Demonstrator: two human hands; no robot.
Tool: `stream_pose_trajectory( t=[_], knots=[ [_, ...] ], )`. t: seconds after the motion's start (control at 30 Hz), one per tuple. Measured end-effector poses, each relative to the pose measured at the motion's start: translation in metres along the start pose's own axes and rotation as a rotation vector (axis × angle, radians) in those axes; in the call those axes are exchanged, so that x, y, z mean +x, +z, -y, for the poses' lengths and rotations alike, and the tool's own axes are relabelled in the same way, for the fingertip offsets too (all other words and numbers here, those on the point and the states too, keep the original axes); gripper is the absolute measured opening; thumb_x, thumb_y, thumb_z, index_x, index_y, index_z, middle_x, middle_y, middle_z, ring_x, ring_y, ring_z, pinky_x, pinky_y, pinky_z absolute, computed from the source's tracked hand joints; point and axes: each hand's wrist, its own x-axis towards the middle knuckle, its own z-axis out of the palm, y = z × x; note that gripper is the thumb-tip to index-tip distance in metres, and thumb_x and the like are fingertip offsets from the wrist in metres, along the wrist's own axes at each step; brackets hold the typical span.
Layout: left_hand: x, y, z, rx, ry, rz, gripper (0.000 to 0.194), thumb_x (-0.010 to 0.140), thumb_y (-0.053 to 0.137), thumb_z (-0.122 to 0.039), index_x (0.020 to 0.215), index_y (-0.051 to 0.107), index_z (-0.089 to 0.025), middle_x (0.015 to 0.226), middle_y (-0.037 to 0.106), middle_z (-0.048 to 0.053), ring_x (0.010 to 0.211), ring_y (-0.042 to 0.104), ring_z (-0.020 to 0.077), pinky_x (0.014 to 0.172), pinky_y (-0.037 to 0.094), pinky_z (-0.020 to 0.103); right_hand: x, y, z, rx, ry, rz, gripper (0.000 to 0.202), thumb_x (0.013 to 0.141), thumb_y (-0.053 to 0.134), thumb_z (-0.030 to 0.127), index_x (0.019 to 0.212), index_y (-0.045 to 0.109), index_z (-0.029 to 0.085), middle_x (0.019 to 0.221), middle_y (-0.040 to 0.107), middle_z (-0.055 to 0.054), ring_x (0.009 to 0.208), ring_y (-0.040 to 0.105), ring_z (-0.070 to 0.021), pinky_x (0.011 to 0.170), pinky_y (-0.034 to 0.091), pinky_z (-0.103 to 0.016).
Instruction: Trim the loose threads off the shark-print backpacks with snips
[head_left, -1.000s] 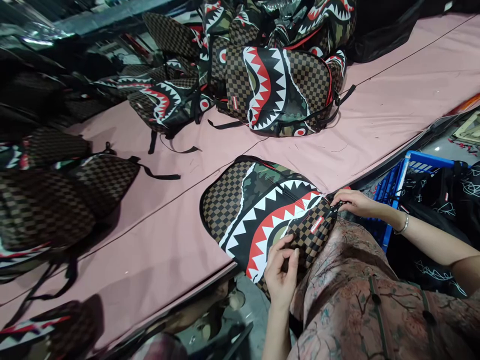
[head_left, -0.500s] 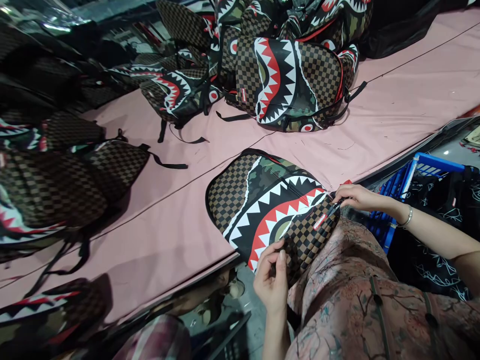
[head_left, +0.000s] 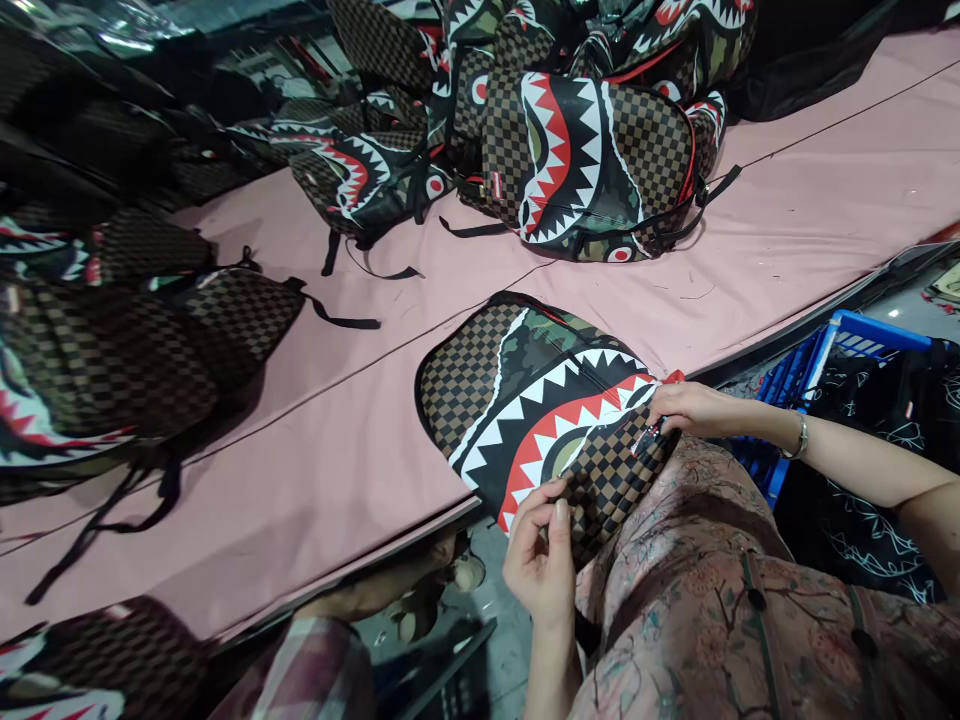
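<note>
A backpack panel or flat backpack (head_left: 480,390) with brown check, camouflage and a red-and-white shark mouth lies at the pink table's front edge, its near part overhanging toward my lap. Over its lower left part, my left hand (head_left: 541,545) has thumb and fingers drawn together in a pinch; whatever is between them is too small to see. My right hand (head_left: 694,408) is closed at the right edge, around a small dark tool (head_left: 649,436) that looks like thread snips. Its tip lies over the small red label. A bit of red shows behind those fingers.
On the pink-covered table (head_left: 330,420), another shark backpack (head_left: 570,170) lies behind, among a heap of similar ones. More check backpacks (head_left: 150,350) are at left. A blue crate (head_left: 877,330) with black goods stands at right. Another person's plaid-covered leg (head_left: 322,670) shows below the table.
My right hand has moved slightly left and down, turning so the dark tool now covers part of the label. My left hand keeps nearly the same place. The view has shifted a little.
</note>
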Motion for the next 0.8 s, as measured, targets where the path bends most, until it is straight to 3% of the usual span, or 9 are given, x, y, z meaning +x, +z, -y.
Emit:
stream_pose_trajectory(
  t=[0.17, 0.27, 0.33, 0.43, 0.53, 0.63, 0.8],
  knots=[
    [-0.002, -0.001, -0.001, -0.012, -0.01, 0.008, 0.017, 0.078, 0.055, -0.024, 0.063, 0.055, -0.017, 0.091, 0.064, 0.005, 0.089, 0.06, 0.0188, 0.079, 0.047, 0.035, 0.005, 0.008, 0.008, -0.007, -0.017, -0.004, 0.021, 0.087, 0.044, 0.022, 0.09, 0.064, 0.018, 0.086, 0.061, -0.007, 0.082, 0.054, -0.0166, 0.075, 0.042, -0.028],
    [-0.001, 0.001, -0.001, -0.02, -0.001, 0.017, 0.015, 0.079, 0.055, -0.025, 0.066, 0.055, -0.017, 0.092, 0.064, 0.005, 0.089, 0.06, 0.0186, 0.081, 0.047, 0.036, 0.004, 0.005, 0.015, 0.144, -0.002, -0.041, 0.018, 0.084, 0.048, 0.023, 0.087, 0.065, 0.018, 0.084, 0.063, -0.006, 0.081, 0.056, -0.0155, 0.075, 0.043, -0.026],
    [0.0, 0.004, -0.001, -0.021, 0.024, 0.066, 0.007, 0.079, 0.055, -0.025, 0.078, 0.058, -0.018, 0.095, 0.063, 0.006, 0.091, 0.06, 0.0187, 0.083, 0.046, 0.037, 0.002, -0.001, 0.013, 0.247, 0.09, -0.068, 0.015, 0.081, 0.053, 0.024, 0.087, 0.066, 0.018, 0.086, 0.064, -0.005, 0.082, 0.057, -0.0153, 0.075, 0.043, -0.025],
    [0.001, 0.015, 0.0, 0.123, 0.183, 0.244, 0.022, 0.075, 0.061, -0.027, 0.096, 0.059, -0.021, 0.101, 0.062, 0.007, 0.096, 0.057, 0.021, 0.087, 0.043, 0.04, -0.004, -0.014, -0.003, 0.335, 0.324, -0.073, 0.016, 0.076, 0.057, 0.025, 0.087, 0.066, 0.018, 0.09, 0.066, -0.004, 0.083, 0.059, -0.016, 0.076, 0.043, -0.027],
    [-0.002, 0.029, 0.004, 0.412, 0.418, 0.353, 0.031, 0.071, 0.066, -0.031, 0.1, 0.061, -0.023, 0.104, 0.063, 0.008, 0.104, 0.054, 0.0264, 0.095, 0.03, 0.048, -0.007, -0.025, -0.024, 0.385, 0.464, 0.025, 0.018, 0.071, 0.06, 0.028, 0.083, 0.067, 0.017, 0.08, 0.067, -0.002, 0.075, 0.059, -0.0151, 0.069, 0.044, -0.025],
    [-0.009, 0.041, 0.009, 0.53, 0.541, 0.322, 0.03, 0.075, 0.062, -0.024, 0.105, 0.059, -0.022, 0.101, 0.065, 0.008, 0.107, 0.053, 0.0274, 0.1, 0.018, 0.052, -0.004, -0.032, -0.034, 0.375, 0.505, 0.103, 0.018, 0.067, 0.063, 0.029, 0.078, 0.068, 0.016, 0.072, 0.066, -0.001, 0.069, 0.058, -0.0137, 0.063, 0.043, -0.023],
    [-0.017, 0.05, 0.008, 0.51, 0.598, 0.215, 0.023, 0.076, 0.059, -0.014, 0.098, 0.06, -0.019, 0.09, 0.067, 0.005, 0.104, 0.056, 0.0247, 0.101, 0.017, 0.051, 0.013, -0.041, -0.028, 0.302, 0.536, 0.238, 0.016, 0.063, 0.064, 0.026, 0.074, 0.068, 0.015, 0.071, 0.067, -0.001, 0.069, 0.058, -0.0135, 0.064, 0.041, -0.022]
  ],
)
